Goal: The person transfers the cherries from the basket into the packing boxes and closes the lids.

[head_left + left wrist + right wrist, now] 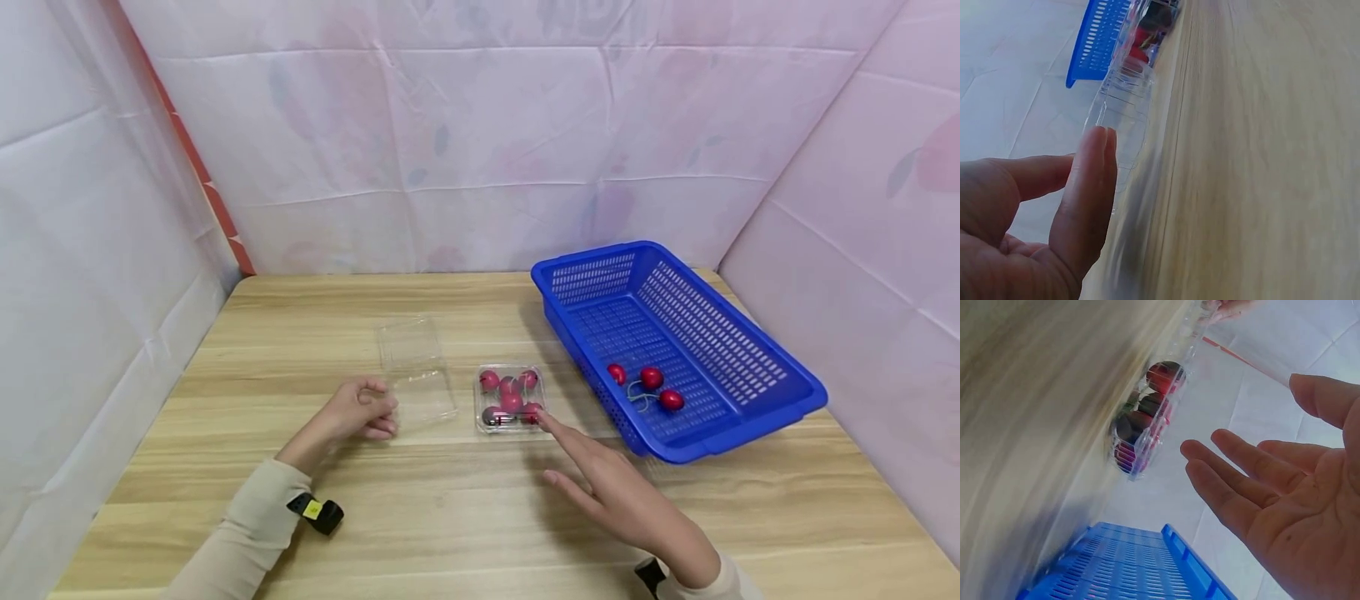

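A small clear plastic box holding several red and dark cherries sits mid-table. To its left lies clear, hinged-looking plastic packaging with nothing visible inside. My left hand is at the left edge of that packaging, fingers loosely bent; whether the fingertips touch it I cannot tell. My right hand hovers near the filled box's lower right corner, fingers extended and holding nothing. In the right wrist view the fingers appear apart from the box. Whether the filled box has a lid on is unclear.
On the right stands a blue slotted basket, angled on the wooden table. Three red cherries with pale green stems lie in it. Printed white fabric walls off the back and both sides.
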The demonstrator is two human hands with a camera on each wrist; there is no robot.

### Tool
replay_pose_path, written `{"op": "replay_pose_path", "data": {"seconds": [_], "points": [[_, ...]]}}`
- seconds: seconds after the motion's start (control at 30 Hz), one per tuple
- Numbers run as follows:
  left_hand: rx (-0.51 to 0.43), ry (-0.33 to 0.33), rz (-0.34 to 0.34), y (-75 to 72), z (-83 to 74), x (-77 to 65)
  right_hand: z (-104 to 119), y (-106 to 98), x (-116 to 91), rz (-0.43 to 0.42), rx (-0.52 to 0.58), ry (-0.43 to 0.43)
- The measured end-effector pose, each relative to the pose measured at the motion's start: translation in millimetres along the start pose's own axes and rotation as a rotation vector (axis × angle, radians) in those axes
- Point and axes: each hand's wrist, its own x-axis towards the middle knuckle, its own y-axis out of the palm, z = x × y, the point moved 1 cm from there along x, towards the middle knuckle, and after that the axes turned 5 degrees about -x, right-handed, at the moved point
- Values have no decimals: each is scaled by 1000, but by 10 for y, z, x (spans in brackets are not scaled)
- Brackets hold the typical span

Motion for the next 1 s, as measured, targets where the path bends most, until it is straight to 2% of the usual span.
{"op": "replay_pose_path", "data": {"seconds": [0.23, 0.4, 0.53, 0.73, 0.87, 1.0], "points": [[-21, 6, -20, 13, 19, -12, 43, -97, -11, -14, -5, -27], [-19, 15, -17, 14, 34, -4, 79, -246, -5, 8, 44, -70], [-17, 15, -21, 36, 38, 4, 84, -458, 0, -15, 76, -92], [-18, 13, -25, 36, 45, 5, 55, -918, 47, -144, 170, -86], [-22, 13, -22, 32, 54, 11, -90, -1179, 113, -219, 90, -92], [-20, 19, -18, 42, 56, 13, -360, -1338, 199, -178, 13, -53]]}}
